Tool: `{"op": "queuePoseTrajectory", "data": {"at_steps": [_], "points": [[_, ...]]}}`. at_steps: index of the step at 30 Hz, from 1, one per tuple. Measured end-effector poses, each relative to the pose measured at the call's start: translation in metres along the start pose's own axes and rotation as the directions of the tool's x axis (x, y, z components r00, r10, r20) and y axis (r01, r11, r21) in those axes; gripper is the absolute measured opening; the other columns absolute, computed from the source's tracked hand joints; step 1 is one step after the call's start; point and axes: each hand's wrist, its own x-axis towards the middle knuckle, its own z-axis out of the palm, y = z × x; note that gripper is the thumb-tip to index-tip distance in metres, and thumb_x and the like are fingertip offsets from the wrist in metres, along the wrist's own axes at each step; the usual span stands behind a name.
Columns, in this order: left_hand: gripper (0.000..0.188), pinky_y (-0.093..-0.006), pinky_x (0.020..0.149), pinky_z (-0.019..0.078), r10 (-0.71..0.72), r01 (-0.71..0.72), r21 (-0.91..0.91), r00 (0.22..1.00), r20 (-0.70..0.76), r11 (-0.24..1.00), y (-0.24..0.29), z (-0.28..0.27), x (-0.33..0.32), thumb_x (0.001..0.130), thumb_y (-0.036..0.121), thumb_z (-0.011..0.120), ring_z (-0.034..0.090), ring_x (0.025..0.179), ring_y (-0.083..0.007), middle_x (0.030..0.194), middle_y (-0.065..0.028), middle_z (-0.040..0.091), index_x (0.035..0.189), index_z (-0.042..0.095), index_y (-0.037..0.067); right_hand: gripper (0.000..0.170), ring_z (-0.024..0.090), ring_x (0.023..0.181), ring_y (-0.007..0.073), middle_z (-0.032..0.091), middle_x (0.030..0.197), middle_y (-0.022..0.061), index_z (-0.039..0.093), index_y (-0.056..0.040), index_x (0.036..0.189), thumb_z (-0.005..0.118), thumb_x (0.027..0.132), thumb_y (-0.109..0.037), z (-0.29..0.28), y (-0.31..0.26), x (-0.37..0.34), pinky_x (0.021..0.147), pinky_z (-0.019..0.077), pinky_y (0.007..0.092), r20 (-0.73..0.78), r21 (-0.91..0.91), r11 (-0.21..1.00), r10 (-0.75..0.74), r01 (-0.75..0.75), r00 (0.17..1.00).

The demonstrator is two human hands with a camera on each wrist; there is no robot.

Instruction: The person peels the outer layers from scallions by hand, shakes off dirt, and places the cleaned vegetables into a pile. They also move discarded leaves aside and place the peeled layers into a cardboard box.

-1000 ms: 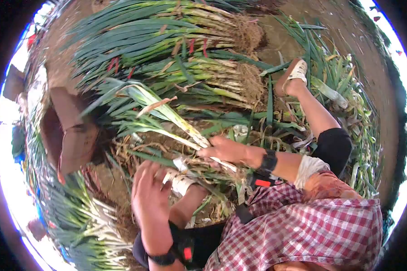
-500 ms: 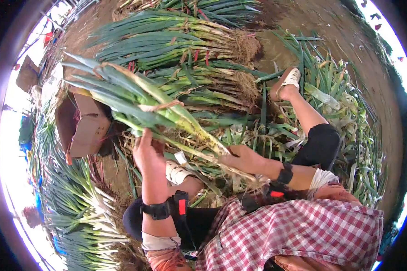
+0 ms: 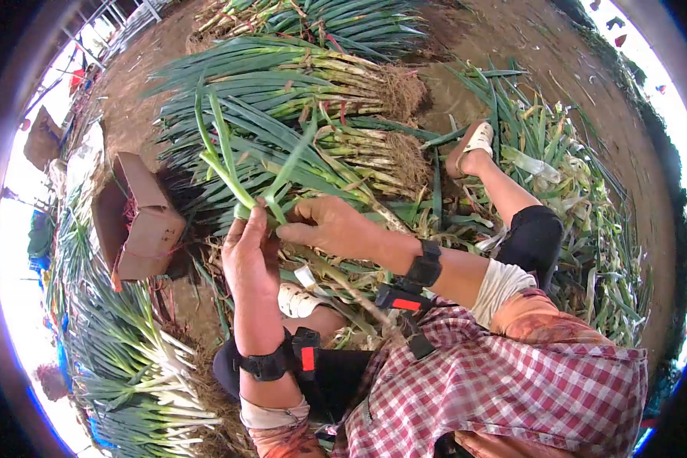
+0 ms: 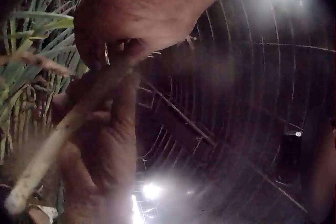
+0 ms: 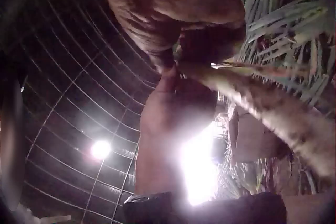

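Observation:
In the head view, my left hand (image 3: 253, 263) and right hand (image 3: 343, 229) meet over the ground, fingertips close together. Both pinch one slim leek, whose green leaves (image 3: 225, 164) fan upward from the fingers. Its pale stalk (image 3: 355, 294) slants down to the lap. The left wrist view shows the left hand (image 4: 136, 14) above the right hand (image 4: 97, 161), with the stalk (image 4: 44, 163) running past them. In the right wrist view the stalk (image 5: 278, 111) extends right from the right hand (image 5: 184, 14). A thicker leek (image 3: 389, 217) lies behind the right hand.
Tied leek bundles (image 3: 359, 84) lie beyond the hands. An open cardboard box (image 3: 149, 240) stands at the left, above more leeks with white stalks (image 3: 168, 366). Stripped leaves (image 3: 580, 206) are heaped at the right, near an outstretched foot in a sandal (image 3: 477, 141).
The thicker leek has left the hands and lies over the pile. The right hand has moved left to meet the left hand, and both now pinch the slim leek.

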Motion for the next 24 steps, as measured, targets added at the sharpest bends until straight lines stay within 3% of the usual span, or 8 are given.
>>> {"op": "queuePoseTrajectory", "data": {"at_steps": [7, 10, 11, 13, 15, 20, 23, 24], "points": [[0.022, -0.0205, 0.051, 0.0455, 0.031, -0.032, -0.011, 0.996, -0.079, 0.999, 0.0, 0.0, -0.006, 0.08, 0.01, 0.056, 0.055, 0.06, -0.0094, 0.08, -0.0042, 0.059, 0.1, 0.056, 0.001, 0.027, 0.047, 0.057, 0.0145, 0.054, 0.063, 0.0113, 0.055, 0.0032, 0.075, 0.059, 0.076, -0.023, 0.023, 0.014, 0.003, 0.055, 0.0407, 0.0309, -0.199, 0.24, 0.971, 0.057, -0.008, 0.978], [0.016, -0.0208, 0.051, 0.0439, 0.171, -0.159, 0.085, 0.972, -0.161, 0.984, 0.008, -0.007, 0.0, 0.079, 0.009, 0.057, 0.056, 0.062, -0.0116, 0.081, -0.0091, 0.06, 0.094, 0.056, 0.002, 0.024, 0.045, 0.055, 0.0163, 0.051, 0.061, 0.0123, 0.051, 0.0021, 0.07, 0.057, 0.077, -0.02, 0.017, 0.02, -0.015, 0.053, 0.0391, 0.0325, -0.179, 0.154, 0.985, 0.109, -0.081, 0.978], [0.017, -0.0226, 0.053, 0.0436, 0.221, -0.237, -0.062, 0.955, -0.197, 0.969, 0.014, -0.013, 0.007, 0.078, 0.008, 0.057, 0.057, 0.068, -0.0154, 0.083, -0.0106, 0.06, 0.093, 0.054, 0.002, 0.022, 0.044, 0.055, 0.0179, 0.05, 0.061, 0.0131, 0.049, 0.0013, 0.069, 0.056, 0.076, -0.018, 0.016, 0.026, -0.026, 0.052, 0.0386, 0.0333, -0.169, 0.115, 0.984, 0.155, -0.136, 0.973], [0.021, -0.0263, 0.059, 0.0462, 0.216, -0.239, -0.066, 0.943, -0.252, 0.969, 0.032, -0.017, 0.005, 0.078, 0.007, 0.057, 0.058, 0.076, -0.0186, 0.087, -0.0117, 0.059, 0.097, 0.052, 0.001, 0.016, 0.049, 0.056, 0.0265, 0.05, 0.063, 0.0166, 0.049, -0.0006, 0.07, 0.055, 0.074, -0.015, 0.011, 0.053, -0.05, 0.053, 0.0398, 0.0362, -0.068, -0.199, 0.98, -0.015, 0.002, 0.998], [0.024, -0.0299, 0.065, 0.0473, 0.256, -0.273, -0.017, 0.921, -0.293, 0.962, 0.04, -0.022, 0.001, 0.077, 0.007, 0.058, 0.057, 0.08, -0.0204, 0.09, -0.0109, 0.057, 0.099, 0.052, 0.0, 0.014, 0.053, 0.068, 0.038, 0.053, 0.07, 0.0204, 0.051, -0.002, 0.073, 0.054, 0.074, -0.016, 0.004, 0.092, -0.073, 0.056, 0.0411, 0.0424, 0.005, -0.317, 0.947, 0.046, -0.042, 0.999], [0.031, -0.0302, 0.066, 0.0475, 0.441, -0.446, 0.062, 0.837, -0.324, 0.893, 0.062, -0.049, 0.002, 0.078, 0.011, 0.059, 0.056, 0.083, -0.0219, 0.092, -0.0104, 0.057, 0.104, 0.05, -0.002, 0.016, 0.056, 0.058, 0.0305, 0.055, 0.058, 0.0154, 0.056, -0.0039, 0.056, 0.055, 0.068, -0.015, -0.078, 0.209, -0.153, 0.049, 0.043, 0.0439, -0.232, -0.753, 0.51, 0.385, -0.415, 0.893], [0.032, -0.0295, 0.065, 0.0482, 0.464, -0.482, 0.024, 0.826, -0.32, 0.876, 0.063, -0.043, 0.006, 0.078, 0.015, 0.059, 0.058, 0.08, -0.0216, 0.088, -0.0104, 0.059, 0.105, 0.051, -0.001, 0.013, 0.056, 0.056, 0.027, 0.056, 0.058, 0.0121, 0.058, -0.0063, 0.054, 0.056, 0.064, -0.013, -0.114, 0.242, -0.175, 0.045, 0.0421, 0.0403, -0.377, -0.786, 0.249, 0.531, -0.565, 0.759], [0.031, -0.0287, 0.063, 0.0487, 0.425, -0.421, 0.082, 0.854, -0.298, 0.903, 0.062, -0.029, 0.0, 0.079, 0.015, 0.059, 0.058, 0.077, -0.0211, 0.085, -0.0101, 0.059, 0.104, 0.051, -0.001, 0.014, 0.055, 0.056, 0.027, 0.056, 0.06, 0.0104, 0.057, -0.0062, 0.053, 0.056, 0.064, -0.014, -0.117, 0.224, -0.167, 0.045, 0.0421, 0.039, -0.263, -0.859, 0.253, 0.528, -0.445, 0.807]]}}
